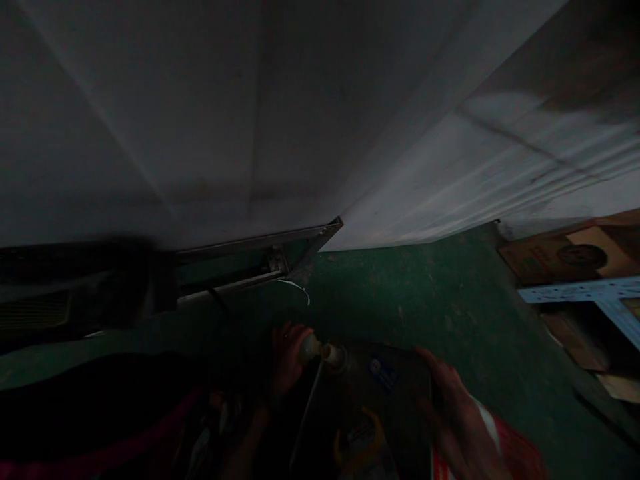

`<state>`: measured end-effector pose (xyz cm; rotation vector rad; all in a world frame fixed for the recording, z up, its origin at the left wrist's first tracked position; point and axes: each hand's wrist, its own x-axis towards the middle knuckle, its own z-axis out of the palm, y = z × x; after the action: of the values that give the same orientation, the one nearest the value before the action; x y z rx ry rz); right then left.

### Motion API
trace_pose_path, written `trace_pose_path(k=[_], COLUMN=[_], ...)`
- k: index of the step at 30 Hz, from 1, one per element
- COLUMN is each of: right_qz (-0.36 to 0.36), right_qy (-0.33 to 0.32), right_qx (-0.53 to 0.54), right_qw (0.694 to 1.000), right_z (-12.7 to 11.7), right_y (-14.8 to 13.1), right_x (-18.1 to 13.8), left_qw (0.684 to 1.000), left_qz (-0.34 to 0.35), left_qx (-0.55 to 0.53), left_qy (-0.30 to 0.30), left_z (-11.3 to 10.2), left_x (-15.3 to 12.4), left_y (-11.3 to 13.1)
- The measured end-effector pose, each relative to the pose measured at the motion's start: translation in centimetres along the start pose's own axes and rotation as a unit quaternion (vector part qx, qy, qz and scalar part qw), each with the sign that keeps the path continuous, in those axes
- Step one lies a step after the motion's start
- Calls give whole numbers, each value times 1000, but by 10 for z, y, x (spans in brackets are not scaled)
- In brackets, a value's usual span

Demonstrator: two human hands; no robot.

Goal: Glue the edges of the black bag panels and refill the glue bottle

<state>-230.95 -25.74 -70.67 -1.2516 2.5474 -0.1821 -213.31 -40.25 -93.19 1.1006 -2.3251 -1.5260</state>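
My left hand (287,363) is closed around a small pale rounded container (311,348), whose exact kind is too dark to tell. That container meets or nearly meets a short whitish spout (333,357) on a large dark can (400,370) in front of me. At the can's right side my right hand (457,410) grips its edge, fingers bent over it. A blue label (383,373) marks the can's surface. Lower down shows a yellow handle-like piece (369,443). A thin pale rod or strip (306,413) slants down below the spout. Deep shadow hides much of the can.
A grey-white wall (300,133) rises ahead. At its foot on the left lies a dark metal frame (250,270), with a white cord (297,287) by its corner. Cardboard boxes (545,260) and a light-blue rack (580,291) stand right on the green floor (400,287).
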Motion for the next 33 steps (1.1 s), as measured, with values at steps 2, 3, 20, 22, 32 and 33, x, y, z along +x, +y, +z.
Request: trace_pose_path(k=[2, 3, 20, 22, 32, 33], right_qz=[-3, -7, -36, -35, -24, -27], right_qy=[1, 1, 28, 26, 39, 36], right_qx=[-6, -10, -34, -32, -13, -12], right_qw=[1000, 1000, 998, 999, 999, 999], right_z=[0, 0, 4, 4, 6, 5], right_y=[-1, 0, 9, 7, 10, 9], right_x=[1, 1, -1, -1, 0, 0], left_qw=[1000, 1000, 1000, 1000, 999, 999], left_qz=[-5, -7, 28, 28, 13, 13], left_qx=[-1, 0, 0, -2, -22, -24], left_qy=[-8, -9, 8, 5, -21, -24], left_z=[-3, -3, 2, 2, -7, -8], left_x=[0, 0, -1, -1, -1, -1], left_y=[2, 3, -5, -5, 2, 2])
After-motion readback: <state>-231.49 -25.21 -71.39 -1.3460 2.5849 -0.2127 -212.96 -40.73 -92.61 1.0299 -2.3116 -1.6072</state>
